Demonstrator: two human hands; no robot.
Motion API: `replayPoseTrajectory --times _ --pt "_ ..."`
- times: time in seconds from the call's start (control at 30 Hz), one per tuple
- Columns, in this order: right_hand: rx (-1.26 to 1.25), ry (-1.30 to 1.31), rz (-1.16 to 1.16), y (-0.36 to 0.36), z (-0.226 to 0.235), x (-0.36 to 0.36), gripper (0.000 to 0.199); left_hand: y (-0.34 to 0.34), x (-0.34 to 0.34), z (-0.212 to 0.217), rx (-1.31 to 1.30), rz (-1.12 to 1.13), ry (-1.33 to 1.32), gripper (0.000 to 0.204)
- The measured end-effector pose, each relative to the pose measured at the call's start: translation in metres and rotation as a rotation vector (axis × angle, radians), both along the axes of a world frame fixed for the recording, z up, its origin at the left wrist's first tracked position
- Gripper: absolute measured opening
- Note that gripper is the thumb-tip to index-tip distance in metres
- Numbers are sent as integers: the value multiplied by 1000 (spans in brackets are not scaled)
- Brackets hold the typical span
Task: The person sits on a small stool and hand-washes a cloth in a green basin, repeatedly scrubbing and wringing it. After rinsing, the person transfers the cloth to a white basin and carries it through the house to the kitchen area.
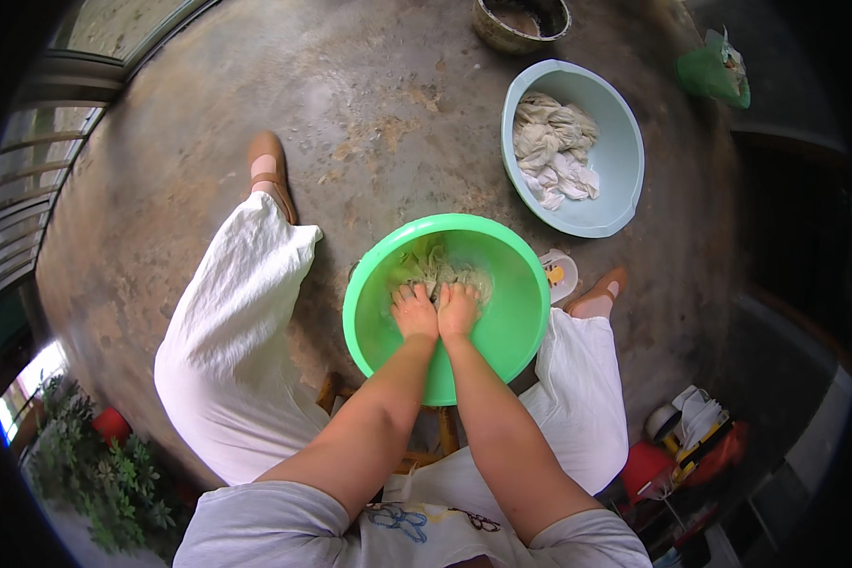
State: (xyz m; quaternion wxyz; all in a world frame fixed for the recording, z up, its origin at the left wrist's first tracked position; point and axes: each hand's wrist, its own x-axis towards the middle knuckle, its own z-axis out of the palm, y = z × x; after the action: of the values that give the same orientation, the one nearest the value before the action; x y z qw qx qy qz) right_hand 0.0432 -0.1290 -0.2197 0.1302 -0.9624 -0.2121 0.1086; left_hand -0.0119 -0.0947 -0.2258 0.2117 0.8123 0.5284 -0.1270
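Head view, looking down. I see both hands side by side inside the round bright-green plastic basin (516,327), which stands on the stained concrete floor (369,114) between my knees. The left hand (414,312) and right hand (458,309) touch at the thumbs, each grip closed down over the wet, pale, bunched cloth (437,268). The cloth lies directly ahead of the fingertips, toward the basin's far wall, its bulk running roughly left to right across both grips; neither hand is clearly nearer to it. Well apart, ahead and to the right, a light-blue plastic basin (615,166) holds a heap of wrung whitish cloth (554,150). A brown shoe (267,163) rests ahead on the left
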Motion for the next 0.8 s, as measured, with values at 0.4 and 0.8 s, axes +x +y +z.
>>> replayPoseTrajectory --times 0.4,0.8 --pt "-255 507 -5 5 -96 39 32 66 32 -29 -473 -142 -9 35" --pt "683 297 -25 41 92 62 17 86 33 42 -412 272 -159 61"
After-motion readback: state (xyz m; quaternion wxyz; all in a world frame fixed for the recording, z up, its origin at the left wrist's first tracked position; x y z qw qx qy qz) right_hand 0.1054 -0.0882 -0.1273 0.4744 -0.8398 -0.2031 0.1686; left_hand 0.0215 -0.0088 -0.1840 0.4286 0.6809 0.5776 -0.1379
